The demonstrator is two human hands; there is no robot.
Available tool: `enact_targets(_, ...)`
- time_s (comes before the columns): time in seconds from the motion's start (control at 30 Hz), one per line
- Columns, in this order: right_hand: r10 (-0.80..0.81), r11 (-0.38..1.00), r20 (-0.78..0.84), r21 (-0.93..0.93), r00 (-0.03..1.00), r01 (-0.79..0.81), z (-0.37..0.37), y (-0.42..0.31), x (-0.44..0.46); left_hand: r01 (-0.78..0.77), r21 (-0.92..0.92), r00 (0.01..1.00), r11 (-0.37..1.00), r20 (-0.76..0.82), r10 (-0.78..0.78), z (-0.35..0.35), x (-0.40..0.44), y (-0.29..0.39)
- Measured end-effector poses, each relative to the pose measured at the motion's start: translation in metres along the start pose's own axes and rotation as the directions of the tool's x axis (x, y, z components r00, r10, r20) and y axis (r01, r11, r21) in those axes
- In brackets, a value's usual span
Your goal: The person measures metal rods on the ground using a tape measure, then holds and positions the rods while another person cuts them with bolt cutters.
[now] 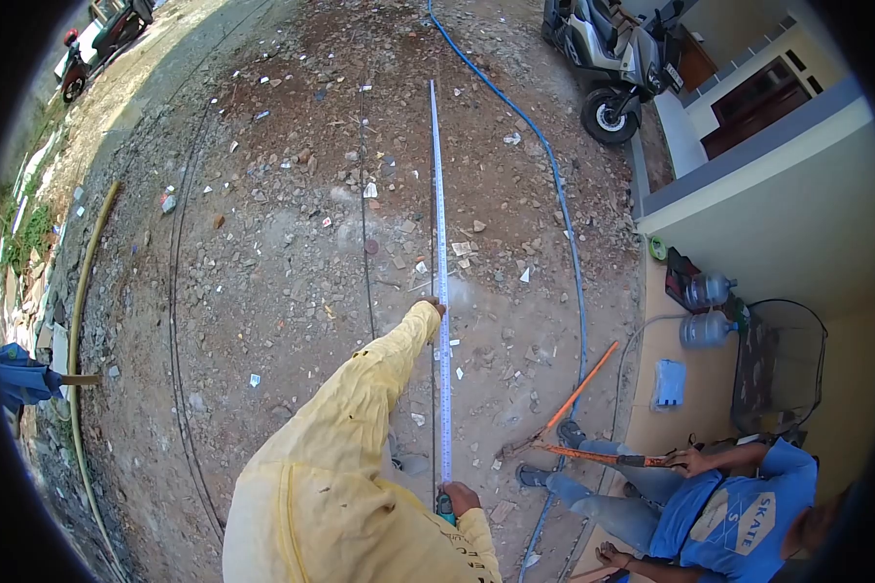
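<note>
My right hand [463,497], at the lower middle, is wrapped round the dark green case of a tape measure [445,505]. From it the long pale tape blade [443,389] runs straight ahead over the ground, beside a thin dark rod [433,194]. Reaching forward in a yellow sleeve, my left hand [436,307] is closed at the blade and the rod. Its fingers are small here and partly turned away, so whether it also grips the rod is unclear.
At right a person in a blue shirt [739,505] holds orange-handled bolt cutters [608,455], jaws near the ground. A blue hose [564,194] and dark rods [175,291] cross the rubble. Water jugs [708,329] stand by the wall; a motorbike [617,58] is parked beyond.
</note>
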State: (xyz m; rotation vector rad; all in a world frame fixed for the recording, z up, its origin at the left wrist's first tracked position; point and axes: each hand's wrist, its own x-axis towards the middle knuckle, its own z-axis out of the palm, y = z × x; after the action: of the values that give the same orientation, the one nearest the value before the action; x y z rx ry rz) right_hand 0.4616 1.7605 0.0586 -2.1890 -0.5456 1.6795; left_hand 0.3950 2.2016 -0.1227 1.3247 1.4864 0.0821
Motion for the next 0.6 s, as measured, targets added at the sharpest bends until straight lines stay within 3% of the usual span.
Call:
enact_targets(0.13, -0.048, 0.996, 0.005, -0.081, 0.999, 0.048, -0.001, 0.004, 0.0, -0.026, 0.042, 0.999, 0.999, 0.028, 0.025, 0.009, 0.013, -0.014)
enact_targets(0.23, -0.06, 0.995, 0.008, -0.078, 0.998, 0.061, -0.001, 0.006, -0.002, -0.001, -0.169, 0.999, 0.986, -0.049, -0.008, 0.058, 0.067, -0.049)
enact_targets(0.33, -0.069, 0.992, 0.01, -0.105, 0.998, 0.069, -0.001, 0.012, 0.0, 0.003, -0.005, 1.0, 1.0, -0.026, -0.003, 0.017, 0.01, -0.016)
enact_targets(0.6, -0.063, 0.995, -0.006, -0.08, 0.998, 0.063, 0.0, 0.014, -0.002, -0.046, -0.108, 0.999, 0.993, -0.012, 0.045, 0.019, 0.008, -0.024)
